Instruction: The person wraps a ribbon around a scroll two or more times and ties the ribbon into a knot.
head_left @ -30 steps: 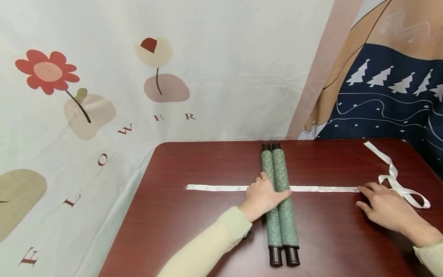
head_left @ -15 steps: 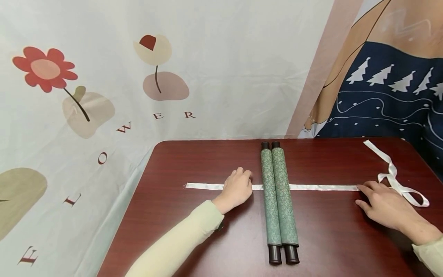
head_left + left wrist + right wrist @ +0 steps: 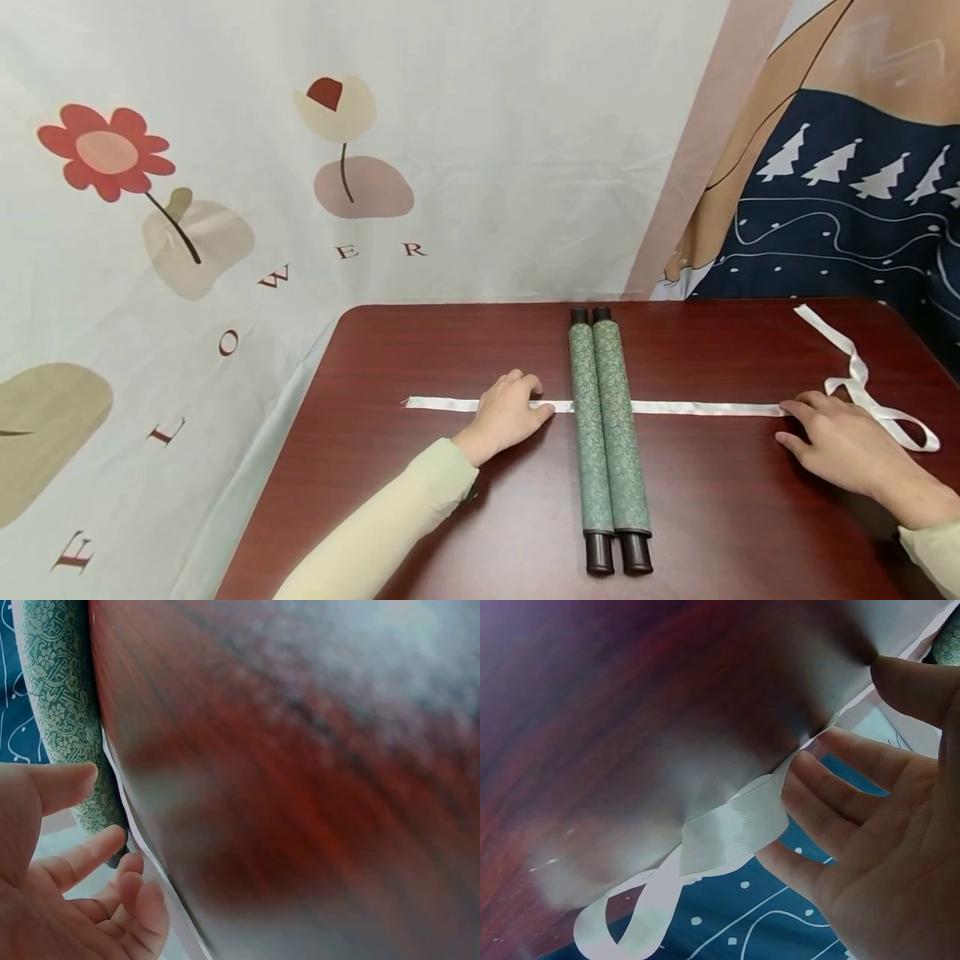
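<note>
Two rolled scrolls, a left one (image 3: 588,433) and a right one (image 3: 624,433), lie side by side, green and floral-patterned with dark rod ends. Beneath them a white ribbon (image 3: 705,408) runs crosswise. My left hand (image 3: 506,412) is over the ribbon just left of the scrolls, its thumb and fingers apart and holding nothing. In the left wrist view, the patterned roll (image 3: 60,682) shows beyond the fingers. My right hand (image 3: 843,446) has its fingertips on the ribbon at the right; the right wrist view shows nearly straight fingers touching the table by the ribbon (image 3: 735,832).
The dark red wooden table (image 3: 420,350) has its far edge against a white printed cloth (image 3: 510,167). At the far right the ribbon's slack (image 3: 855,367) lies twisted and looped. A navy patterned cloth (image 3: 847,233) hangs behind the right corner.
My left hand has come off the scrolls and moved left onto the ribbon beside them, its thumb now spread out toward them. The right hand and the scrolls have stayed in place.
</note>
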A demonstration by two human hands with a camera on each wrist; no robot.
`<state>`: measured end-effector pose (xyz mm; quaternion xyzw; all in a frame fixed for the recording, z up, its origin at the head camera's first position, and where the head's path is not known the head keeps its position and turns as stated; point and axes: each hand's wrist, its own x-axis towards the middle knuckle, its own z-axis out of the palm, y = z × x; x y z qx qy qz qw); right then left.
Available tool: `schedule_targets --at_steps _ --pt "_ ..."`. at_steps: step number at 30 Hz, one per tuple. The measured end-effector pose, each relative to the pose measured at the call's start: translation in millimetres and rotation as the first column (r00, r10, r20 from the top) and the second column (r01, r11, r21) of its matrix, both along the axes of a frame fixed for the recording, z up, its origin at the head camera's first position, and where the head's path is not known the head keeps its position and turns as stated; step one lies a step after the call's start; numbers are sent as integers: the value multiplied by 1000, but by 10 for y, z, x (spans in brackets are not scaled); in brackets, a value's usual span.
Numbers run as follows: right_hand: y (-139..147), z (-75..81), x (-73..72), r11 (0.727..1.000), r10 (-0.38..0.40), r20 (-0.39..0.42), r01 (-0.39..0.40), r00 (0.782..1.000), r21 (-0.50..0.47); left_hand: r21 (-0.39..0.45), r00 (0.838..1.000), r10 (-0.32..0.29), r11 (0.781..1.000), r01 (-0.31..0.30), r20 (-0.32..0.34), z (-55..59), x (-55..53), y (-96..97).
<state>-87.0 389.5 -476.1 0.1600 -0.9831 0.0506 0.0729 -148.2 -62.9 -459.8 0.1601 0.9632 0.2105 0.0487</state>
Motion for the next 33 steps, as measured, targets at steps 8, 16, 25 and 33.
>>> schedule_targets --at_steps 8,16,25,33 --pt "-39 65 -21 1000 -22 110 19 994 25 -46 999 -31 998 32 15 12 12 -10" --pt "-82 113 -34 999 -46 161 43 986 19 -51 994 -75 996 79 77 74 30 -2" --pt "-104 79 -22 999 -33 117 36 993 -23 47 997 -11 999 7 82 160 50 -144" --pt "-60 74 -7 998 -55 138 58 989 -21 117 990 58 990 -73 126 186 50 -357"
